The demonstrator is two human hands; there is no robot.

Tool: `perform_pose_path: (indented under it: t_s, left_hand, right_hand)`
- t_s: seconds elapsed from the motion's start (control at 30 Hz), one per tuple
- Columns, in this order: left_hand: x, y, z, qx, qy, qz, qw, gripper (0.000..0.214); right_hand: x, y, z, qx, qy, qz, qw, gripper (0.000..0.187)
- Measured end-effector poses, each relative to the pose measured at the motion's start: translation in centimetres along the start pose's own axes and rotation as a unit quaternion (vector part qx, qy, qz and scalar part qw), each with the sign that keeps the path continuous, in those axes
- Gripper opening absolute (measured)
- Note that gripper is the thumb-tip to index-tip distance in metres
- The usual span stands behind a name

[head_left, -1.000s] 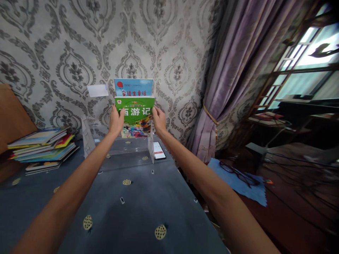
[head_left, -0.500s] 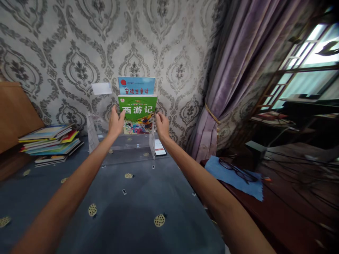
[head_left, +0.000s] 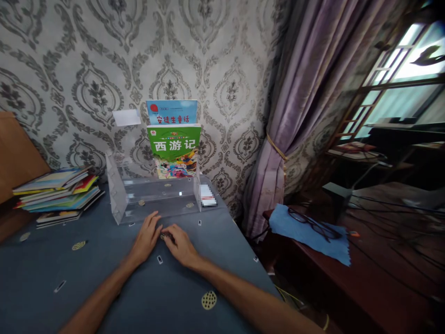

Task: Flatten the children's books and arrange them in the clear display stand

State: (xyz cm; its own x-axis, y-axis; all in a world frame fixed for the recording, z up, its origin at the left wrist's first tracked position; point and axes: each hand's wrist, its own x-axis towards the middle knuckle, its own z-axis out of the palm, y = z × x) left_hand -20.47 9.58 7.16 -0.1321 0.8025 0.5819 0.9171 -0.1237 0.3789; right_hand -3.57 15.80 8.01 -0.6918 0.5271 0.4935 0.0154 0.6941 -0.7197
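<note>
My left hand (head_left: 147, 237) rests low over the dark blue cloth (head_left: 167, 301), fingers stretched forward and holding nothing. Close beside it, my right hand (head_left: 180, 244) is open too, with its fingers slightly bent and pointing left. Just beyond both hands stands a clear plastic book rack (head_left: 117, 190). Upright in its right part is a green book (head_left: 174, 149) with white lettering and a colourful picture. A taller light-blue book (head_left: 172, 111) stands behind it, its lower part hidden by the green one.
A stack of books (head_left: 62, 192) lies at the left. A phone (head_left: 208, 195) with its screen pixelated sits right of the rack. Farther right, glasses (head_left: 314, 226) lie on a blue cloth (head_left: 288, 229), near a purple curtain (head_left: 278, 162) and tangled cables. Behind is a patterned wall.
Both hands have let go of the green book's sides and come down and nearer, onto the tablecloth. The green book stays standing in the rack. My view has shifted slightly.
</note>
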Motion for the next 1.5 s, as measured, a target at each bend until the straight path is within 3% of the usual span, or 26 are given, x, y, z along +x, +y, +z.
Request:
perform_pose_path:
  t_s: [0.2, 0.4, 0.47, 0.6, 0.73, 0.83, 0.97, 1.07, 1.2, 1.33, 1.5]
  left_hand:
    - [-0.6, 0.2, -0.3, -0.006, -0.026, 0.025, 0.999, 0.028]
    - [-2.4, -0.2, 0.6, 0.006, -0.053, 0.048, 0.997, 0.029]
    - [-2.9, -0.4, 1.0, 0.017, -0.049, 0.058, 0.997, 0.030]
    - [-3.0, 0.4, 1.2, 0.028, -0.035, 0.069, 0.997, 0.030]
    - [-1.9, 2.4, 0.3, 0.023, -0.069, 0.040, 0.997, 0.032]
    - [-1.1, 3.6, -1.0, 0.020, -0.085, 0.018, 0.996, 0.030]
    - [-0.6, 3.6, -3.0, 0.035, -0.024, 0.013, 0.999, 0.031]
    - [-0.7, 1.6, -5.6, 0.034, 0.038, -0.010, 0.999, 0.031]
    - [-0.3, -4.0, -10.9, 0.090, 0.106, -0.089, 0.986, 0.030]
    - [1.6, -10.4, -17.1, 0.242, 0.107, -0.225, 0.938, 0.033]
    - [4.6, -15.4, -23.0, 0.319, 0.127, -0.292, 0.893, 0.045]
  right_hand:
    - [-0.5, -0.2, -0.6, -0.042, -0.035, -0.014, 0.998, 0.016]
    - [-1.8, -0.8, -0.4, -0.227, -0.118, -0.155, 0.954, 0.009]
    - [-2.3, -0.1, 0.1, -0.254, -0.112, -0.195, 0.941, 0.006]
    - [-2.9, 1.8, 1.2, -0.253, -0.040, -0.250, 0.934, 0.005]
    - [-2.8, 2.1, 0.8, -0.220, -0.030, -0.254, 0.942, 0.005]
    - [-2.5, 0.6, -0.1, -0.190, -0.090, -0.218, 0.953, 0.010]
    - [-2.1, -1.3, -1.1, -0.189, -0.122, -0.188, 0.956, 0.014]
    - [-1.9, -2.0, -1.5, -0.179, -0.132, -0.165, 0.961, 0.018]
    - [-1.9, -2.1, -1.6, -0.170, -0.139, -0.158, 0.963, 0.019]
    - [-1.8, -2.1, -1.6, -0.164, -0.139, -0.152, 0.965, 0.020]
    - [-1.7, -2.0, -1.7, -0.139, -0.135, -0.146, 0.970, 0.021]
